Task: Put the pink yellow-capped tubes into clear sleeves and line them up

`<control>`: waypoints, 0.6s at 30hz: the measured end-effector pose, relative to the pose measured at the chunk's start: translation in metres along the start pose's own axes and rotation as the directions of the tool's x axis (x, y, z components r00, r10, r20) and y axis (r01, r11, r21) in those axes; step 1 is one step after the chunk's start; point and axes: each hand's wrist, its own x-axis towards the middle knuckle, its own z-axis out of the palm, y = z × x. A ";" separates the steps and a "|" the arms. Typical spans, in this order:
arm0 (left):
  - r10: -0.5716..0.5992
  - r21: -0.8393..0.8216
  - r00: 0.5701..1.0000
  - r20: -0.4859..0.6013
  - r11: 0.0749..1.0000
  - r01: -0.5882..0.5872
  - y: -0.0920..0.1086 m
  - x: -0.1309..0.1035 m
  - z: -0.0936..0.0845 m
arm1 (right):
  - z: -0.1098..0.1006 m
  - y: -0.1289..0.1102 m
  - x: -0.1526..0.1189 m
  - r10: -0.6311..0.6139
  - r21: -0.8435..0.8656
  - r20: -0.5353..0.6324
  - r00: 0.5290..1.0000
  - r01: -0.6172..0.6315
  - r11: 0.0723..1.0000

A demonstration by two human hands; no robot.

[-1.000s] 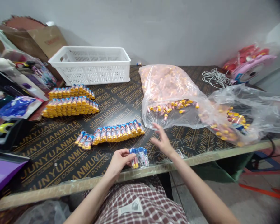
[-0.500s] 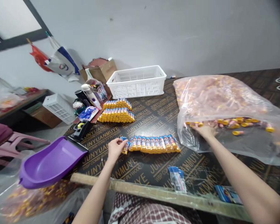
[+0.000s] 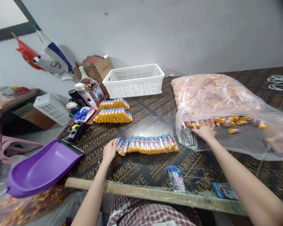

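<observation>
My left hand [image 3: 109,150] is at the left end of a row of small blue-labelled tubes with yellow ends [image 3: 151,144]. Its fingers are held together against the leftmost tube [image 3: 119,145], which leans beside another tilted one. My right hand [image 3: 205,131] reaches into the mouth of a large clear plastic bag [image 3: 217,94]. The fingers are spread over loose pink tubes with yellow caps [image 3: 223,120] lying there, and the fingertips are partly hidden among them.
Stacked tubes [image 3: 114,114] stand before a white plastic basket [image 3: 134,83]. A purple dustpan [image 3: 41,166] and tape dispenser [image 3: 75,131] are at left. Clear blue-topped packets [image 3: 176,179] and a blue packet [image 3: 223,191] lie near the wooden front edge [image 3: 141,191].
My left hand has moved slightly left and down, and two tilted tubes now show more fully beside it. My right hand stays in the bag mouth, its fingers more spread. The view has shifted slightly.
</observation>
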 end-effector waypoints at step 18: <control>0.555 -0.381 0.812 0.179 0.800 -0.463 0.122 -0.122 0.073 | -0.029 0.004 -0.169 -0.348 -0.073 0.242 0.906 0.374 0.924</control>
